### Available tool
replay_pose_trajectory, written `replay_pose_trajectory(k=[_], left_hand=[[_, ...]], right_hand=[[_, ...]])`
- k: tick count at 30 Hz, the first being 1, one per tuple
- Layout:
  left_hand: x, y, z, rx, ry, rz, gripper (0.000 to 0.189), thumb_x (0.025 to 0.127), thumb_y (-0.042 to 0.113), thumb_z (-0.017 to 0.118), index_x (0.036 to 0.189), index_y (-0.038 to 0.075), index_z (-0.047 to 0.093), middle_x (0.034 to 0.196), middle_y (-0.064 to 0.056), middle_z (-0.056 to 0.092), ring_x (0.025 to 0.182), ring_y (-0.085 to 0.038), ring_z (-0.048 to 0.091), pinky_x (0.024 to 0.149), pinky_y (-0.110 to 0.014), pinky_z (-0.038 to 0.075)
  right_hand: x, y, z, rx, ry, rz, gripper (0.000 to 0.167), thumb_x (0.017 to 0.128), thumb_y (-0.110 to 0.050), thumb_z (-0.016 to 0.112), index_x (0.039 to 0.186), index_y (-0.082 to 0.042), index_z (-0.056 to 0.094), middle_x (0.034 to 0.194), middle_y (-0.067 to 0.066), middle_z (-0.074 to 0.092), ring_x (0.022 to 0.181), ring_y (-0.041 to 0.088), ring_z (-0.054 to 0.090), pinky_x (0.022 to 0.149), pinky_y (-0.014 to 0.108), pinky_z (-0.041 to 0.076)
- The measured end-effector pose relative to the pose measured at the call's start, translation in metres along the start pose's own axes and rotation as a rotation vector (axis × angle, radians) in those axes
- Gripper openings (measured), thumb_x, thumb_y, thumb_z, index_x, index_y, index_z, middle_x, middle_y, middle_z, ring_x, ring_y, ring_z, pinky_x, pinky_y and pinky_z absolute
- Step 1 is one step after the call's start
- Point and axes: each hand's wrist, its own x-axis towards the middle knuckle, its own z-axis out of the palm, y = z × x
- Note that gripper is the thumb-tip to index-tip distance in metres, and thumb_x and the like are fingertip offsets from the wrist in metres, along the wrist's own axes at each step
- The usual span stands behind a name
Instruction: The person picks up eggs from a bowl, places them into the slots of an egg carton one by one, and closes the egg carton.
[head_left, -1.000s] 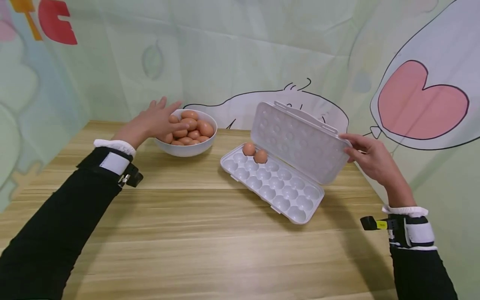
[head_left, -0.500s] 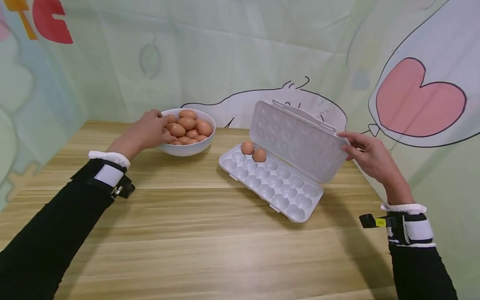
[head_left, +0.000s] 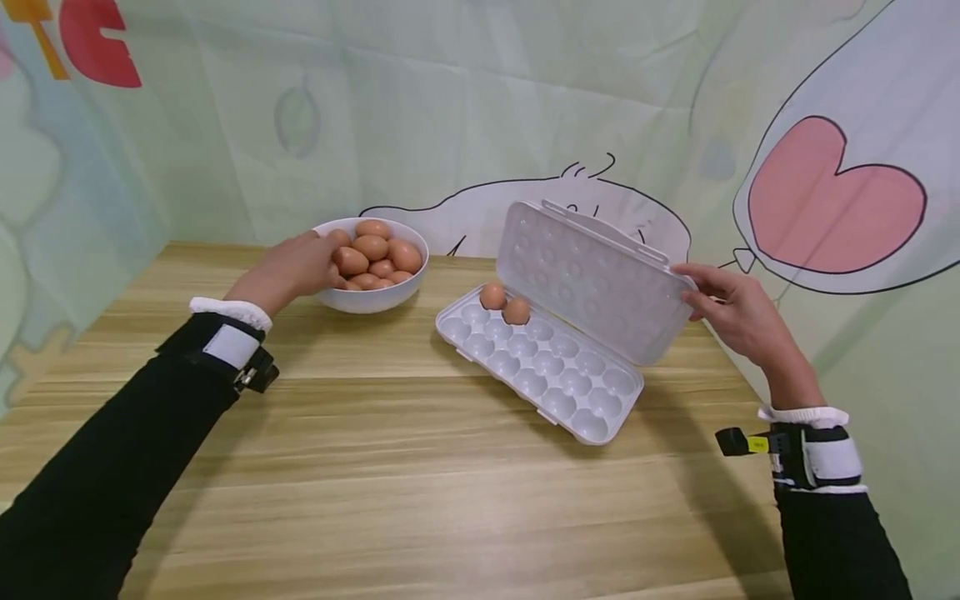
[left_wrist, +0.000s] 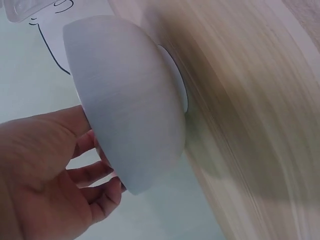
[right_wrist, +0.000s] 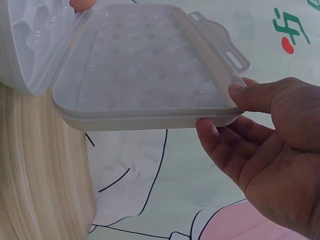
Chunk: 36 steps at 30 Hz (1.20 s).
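Note:
My left hand (head_left: 288, 267) reaches over the left rim of a white bowl (head_left: 367, 302) heaped with brown eggs (head_left: 371, 247). Its fingers and thumb curl around an egg at the bowl's left side, and the hand mostly hides that egg. From the left wrist view, the fingertips disappear behind the wall of the bowl (left_wrist: 125, 100). My right hand (head_left: 738, 317) pinches the corner of the raised lid (head_left: 592, 283) of a white plastic egg carton (head_left: 550, 364). Two eggs (head_left: 516, 311) sit in cups at the carton's far left end.
Bowl and carton stand apart on a wooden table (head_left: 420, 500), the bowl on the left near the back edge. Directly behind the table hangs a printed cloth backdrop (head_left: 465, 125), which also runs along both sides.
My left hand has come down from above the bowl, and its spread fingers have closed in among the eggs. The right hand keeps holding the lid at about the same tilt.

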Motion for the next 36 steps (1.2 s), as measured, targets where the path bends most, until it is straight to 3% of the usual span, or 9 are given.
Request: replay_pose_trajectory(k=[3, 9, 12, 16, 22, 24, 27, 32, 36], left_hand=[[0.0, 0.002, -0.001, 0.01, -0.017, -0.008, 0.023, 0.091, 0.005, 0.056, 0.113, 0.003, 0.049, 0.105, -0.023, 0.053, 0.096, -0.04, 0.051, 0.079, -0.051, 0.041], [0.003, 0.007, -0.004, -0.015, -0.054, -0.039, 0.032, 0.093, 0.01, 0.064, 0.121, 0.001, 0.051, 0.111, -0.026, 0.061, 0.098, -0.041, 0.055, 0.081, -0.051, 0.045], [0.005, 0.01, -0.008, -0.004, -0.021, -0.029, 0.023, 0.091, 0.011, 0.063, 0.111, 0.0, 0.058, 0.101, -0.022, 0.063, 0.091, -0.038, 0.056, 0.076, -0.047, 0.045], [0.007, 0.023, -0.017, -0.009, 0.043, 0.012, 0.029, 0.093, 0.018, 0.057, 0.109, -0.005, 0.066, 0.096, -0.023, 0.067, 0.092, -0.039, 0.061, 0.08, -0.049, 0.049], [0.011, 0.055, -0.022, -0.086, 0.053, 0.116, 0.05, 0.095, 0.019, 0.048, 0.135, -0.009, 0.059, 0.128, -0.032, 0.058, 0.118, -0.043, 0.053, 0.101, -0.055, 0.044], [0.013, 0.067, -0.02, -0.121, 0.052, 0.147, 0.054, 0.095, 0.017, 0.047, 0.144, -0.008, 0.053, 0.14, -0.03, 0.05, 0.128, -0.043, 0.045, 0.108, -0.055, 0.038], [0.019, 0.084, -0.011, -0.228, 0.067, 0.175, 0.054, 0.097, 0.02, 0.044, 0.145, -0.002, 0.053, 0.143, -0.022, 0.052, 0.131, -0.036, 0.045, 0.111, -0.051, 0.037], [0.032, 0.119, 0.005, -0.388, 0.035, 0.172, 0.051, 0.096, 0.028, 0.043, 0.143, 0.009, 0.051, 0.129, -0.012, 0.06, 0.113, -0.028, 0.054, 0.103, -0.042, 0.041], [0.043, 0.148, 0.019, -0.429, -0.002, 0.268, 0.052, 0.095, 0.023, 0.05, 0.146, 0.014, 0.052, 0.106, -0.01, 0.059, 0.097, -0.027, 0.052, 0.088, -0.039, 0.041]], right_hand=[[0.0, 0.0, 0.0, 0.001, -0.002, 0.0, 0.038, 0.102, 0.0, 0.06, 0.141, 0.001, 0.061, 0.116, 0.023, 0.066, 0.089, 0.014, 0.063, 0.071, 0.013, 0.052], [0.001, 0.0, 0.0, 0.001, 0.0, -0.002, 0.038, 0.103, -0.001, 0.06, 0.141, 0.001, 0.06, 0.117, 0.023, 0.066, 0.088, 0.017, 0.062, 0.071, 0.013, 0.051], [0.001, -0.001, 0.0, 0.0, 0.001, 0.001, 0.038, 0.103, -0.001, 0.059, 0.141, 0.001, 0.06, 0.117, 0.024, 0.066, 0.088, 0.017, 0.062, 0.072, 0.013, 0.051], [0.002, -0.002, -0.002, -0.002, -0.001, 0.012, 0.038, 0.103, -0.001, 0.059, 0.142, 0.001, 0.06, 0.118, 0.024, 0.065, 0.087, 0.017, 0.062, 0.071, 0.013, 0.051], [0.002, -0.001, -0.002, 0.006, -0.002, 0.013, 0.038, 0.104, -0.001, 0.058, 0.142, 0.001, 0.059, 0.117, 0.024, 0.064, 0.088, 0.019, 0.062, 0.071, 0.013, 0.051], [0.002, -0.001, -0.001, 0.009, -0.002, 0.01, 0.038, 0.104, -0.002, 0.058, 0.142, 0.001, 0.059, 0.117, 0.024, 0.065, 0.088, 0.019, 0.062, 0.071, 0.014, 0.051], [0.001, -0.001, 0.001, 0.012, 0.0, 0.005, 0.038, 0.104, -0.001, 0.058, 0.141, 0.001, 0.06, 0.117, 0.023, 0.065, 0.088, 0.019, 0.062, 0.071, 0.014, 0.051], [-0.001, -0.002, 0.001, 0.01, 0.0, 0.008, 0.038, 0.104, -0.001, 0.058, 0.142, 0.001, 0.06, 0.118, 0.024, 0.065, 0.088, 0.021, 0.062, 0.072, 0.014, 0.052], [-0.003, -0.004, 0.001, 0.011, 0.008, 0.034, 0.037, 0.104, -0.001, 0.058, 0.141, 0.0, 0.06, 0.122, 0.024, 0.065, 0.089, 0.019, 0.062, 0.072, 0.016, 0.052]])
